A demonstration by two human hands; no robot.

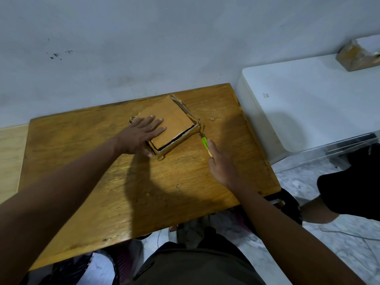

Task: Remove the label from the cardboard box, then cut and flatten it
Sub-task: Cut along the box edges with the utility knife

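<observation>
Low brown cardboard box (168,122) sits on a worn orange-brown wooden table (98,182), toward the table's far side, turned so one corner points at the wall. Top panel of the box is plain brown; a dark gap runs along its near right edge, and loose cardboard flaps stand slightly proud along the far right side. Left hand (139,135) lies flat on the box's near left part, fingers spread and extended across the top panel, palm overlapping the left corner, pressing down. Right hand (219,161) is closed around a small cutter with a lime-green handle (204,143); index finger lies along the top of the handle. The cutter's tip meets the box at its right corner; the blade itself is too small to make out. A small crumb of cardboard (211,119) lies on the table just beyond the box's right corner, apart from it. Another speck (147,194) sits on the table in the shadow nearer the person. Pale grey wall (144,48) behind the table, with a few dark marks upper left. To the right of the table stands a white flat-topped cabinet (308,103), with a brown taped parcel (357,56) on its far end. Marbled white floor (339,233) below, right.
</observation>
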